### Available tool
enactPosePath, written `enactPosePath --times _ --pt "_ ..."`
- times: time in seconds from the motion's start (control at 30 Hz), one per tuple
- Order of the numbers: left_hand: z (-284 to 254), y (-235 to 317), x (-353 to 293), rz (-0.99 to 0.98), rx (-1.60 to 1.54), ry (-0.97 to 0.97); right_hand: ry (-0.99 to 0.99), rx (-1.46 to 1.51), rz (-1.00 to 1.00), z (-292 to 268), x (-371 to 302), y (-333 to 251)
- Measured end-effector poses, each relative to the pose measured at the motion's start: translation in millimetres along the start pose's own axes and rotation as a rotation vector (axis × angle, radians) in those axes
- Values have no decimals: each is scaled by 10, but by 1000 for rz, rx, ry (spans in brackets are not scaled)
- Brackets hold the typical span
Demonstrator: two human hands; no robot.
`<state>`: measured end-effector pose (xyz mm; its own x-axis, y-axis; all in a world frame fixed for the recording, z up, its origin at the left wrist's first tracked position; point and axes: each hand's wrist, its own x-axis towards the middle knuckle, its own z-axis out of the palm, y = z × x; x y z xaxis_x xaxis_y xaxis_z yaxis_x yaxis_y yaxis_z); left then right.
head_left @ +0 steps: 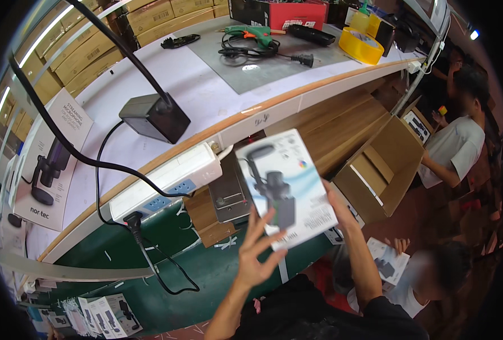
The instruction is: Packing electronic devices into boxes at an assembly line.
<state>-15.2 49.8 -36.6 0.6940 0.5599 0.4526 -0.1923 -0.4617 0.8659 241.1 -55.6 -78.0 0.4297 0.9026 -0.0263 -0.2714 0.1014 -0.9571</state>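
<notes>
A white microphone box [290, 190], printed with a dark microphone picture, is held up tilted in front of me and slightly blurred. My right hand [345, 212] grips it by the right edge. Against the lower left of its front face, the spread fingers of my left hand [258, 255] seem to rest; how firmly they press cannot be seen. The back of the box is hidden.
Above, a white-topped bench holds a green glue gun [254, 37], yellow tape roll [362, 45] and black lamp base [155, 116]. A power strip [166, 184] lines its front edge. An open carton [376, 175] stands right; a co-worker [432, 277] holds another box [387, 260].
</notes>
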Motion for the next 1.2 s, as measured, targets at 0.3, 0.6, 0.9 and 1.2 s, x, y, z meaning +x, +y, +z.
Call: enactPosePath --times 0.3,0.6,0.9,1.2 --pt "-5 919 -352 191 699 -73 -176 -912 -259 187 -693 -889" --pt "-18 772 247 213 582 -551 -762 -1488 -391 659 -726 -1620" --pt "308 371 -8 -877 -814 307 200 -484 -423 54 -558 -1011" --pt "207 418 -89 -411 -227 241 -31 231 39 572 246 -330"
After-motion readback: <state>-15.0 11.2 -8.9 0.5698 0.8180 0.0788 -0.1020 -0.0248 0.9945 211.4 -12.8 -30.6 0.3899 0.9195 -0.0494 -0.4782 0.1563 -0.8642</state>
